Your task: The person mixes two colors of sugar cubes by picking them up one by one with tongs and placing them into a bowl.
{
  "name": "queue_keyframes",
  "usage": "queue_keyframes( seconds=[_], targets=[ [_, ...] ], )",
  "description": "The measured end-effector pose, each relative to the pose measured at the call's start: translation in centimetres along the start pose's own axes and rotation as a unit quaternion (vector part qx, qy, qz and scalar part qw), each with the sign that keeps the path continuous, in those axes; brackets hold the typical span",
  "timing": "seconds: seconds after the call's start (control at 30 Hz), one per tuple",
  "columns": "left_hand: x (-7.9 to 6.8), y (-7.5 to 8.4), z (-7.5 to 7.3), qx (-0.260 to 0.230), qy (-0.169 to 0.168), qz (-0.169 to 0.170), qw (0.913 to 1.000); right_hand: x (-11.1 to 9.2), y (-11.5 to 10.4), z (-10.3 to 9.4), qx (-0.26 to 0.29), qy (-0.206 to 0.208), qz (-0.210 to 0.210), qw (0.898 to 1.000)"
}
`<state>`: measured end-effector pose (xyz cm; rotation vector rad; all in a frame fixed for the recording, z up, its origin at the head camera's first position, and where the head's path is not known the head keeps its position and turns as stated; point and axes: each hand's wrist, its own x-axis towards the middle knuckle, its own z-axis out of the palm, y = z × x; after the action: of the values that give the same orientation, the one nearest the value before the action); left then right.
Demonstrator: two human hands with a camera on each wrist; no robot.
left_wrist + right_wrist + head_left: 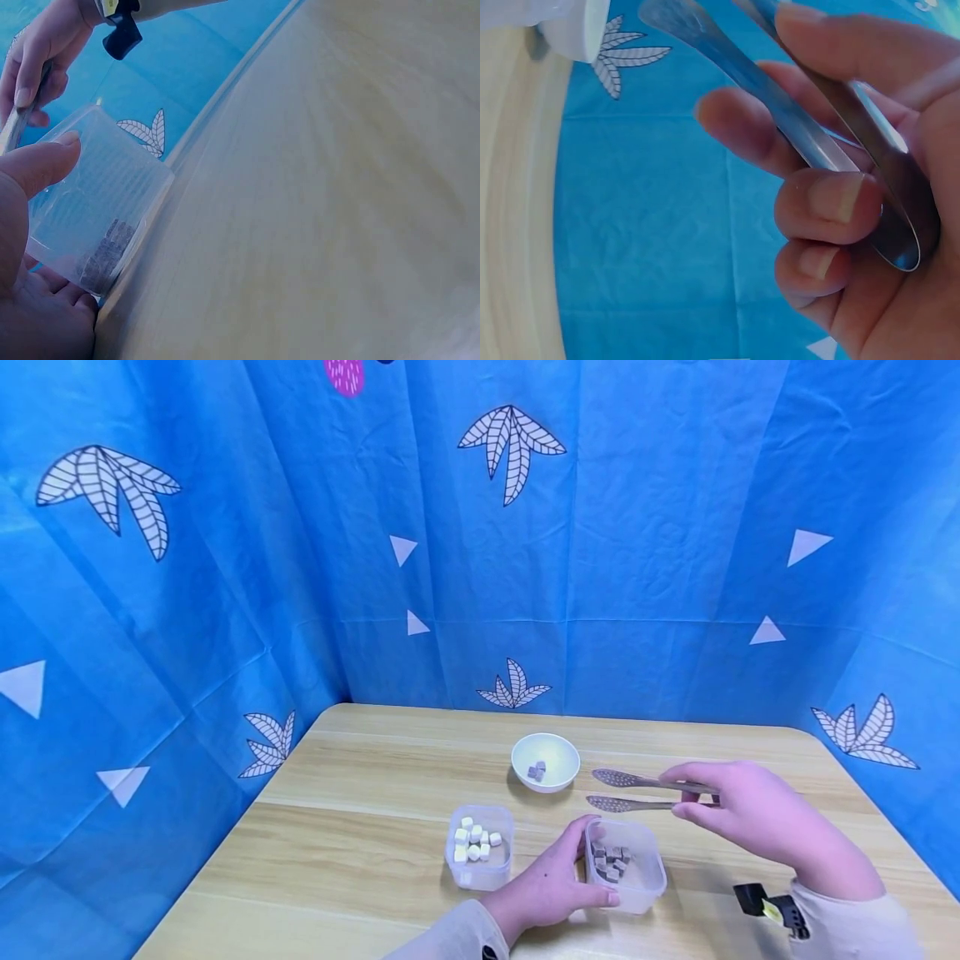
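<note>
- Your sleeves come closest: the left sleeve (450, 937) at the bottom edge, the right sleeve (858, 927) in the lower right corner, with a black device (791, 916) strapped at that wrist.
- Your left hand (543, 889) grips the left side of the right tub (641, 900), thumb along its near side and fingers round by the far left corner.
- That tub is clear, and its dark cubes (611, 862) lie gathered toward the side you hold; you cannot tell whether its base sits quite flat on the table (337, 843).
- Your right hand (742, 806) grasps the metal tongs (637, 805) near their bend, fingers curled round them.
- You have the tongs pointing left beyond the right tub; their two perforated tips stand apart, near the right side of the bowl (562, 758) without touching it.
- You see the white bowl farther off, lying sideways between the two tubs, with a few dark cubes at its bottom.
- To the left of your left hand stands the left tub (483, 880), holding white cubes (475, 836).
- Facing you behind the table hangs a blue curtain (645, 552) printed with leaves and triangles.
</note>
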<state>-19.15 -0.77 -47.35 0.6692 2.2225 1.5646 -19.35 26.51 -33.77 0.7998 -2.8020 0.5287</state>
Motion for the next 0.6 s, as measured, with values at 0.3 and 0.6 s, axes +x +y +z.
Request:
queue_keyframes(
  seconds=[0.3, 0.6],
  targets=[
    [0.09, 0.0, -0.01, 0.007, 0.001, -0.008, 0.9999, -0.64, -0.03, -1.12, 0.03, -0.048, -0.02, 0.998],
    [0.06, 0.03, -0.01, -0.002, -0.004, -0.003, 1.0, -0.87, -0.27, -0.72, 0.04, -0.109, -0.02, 0.993]
  ],
)
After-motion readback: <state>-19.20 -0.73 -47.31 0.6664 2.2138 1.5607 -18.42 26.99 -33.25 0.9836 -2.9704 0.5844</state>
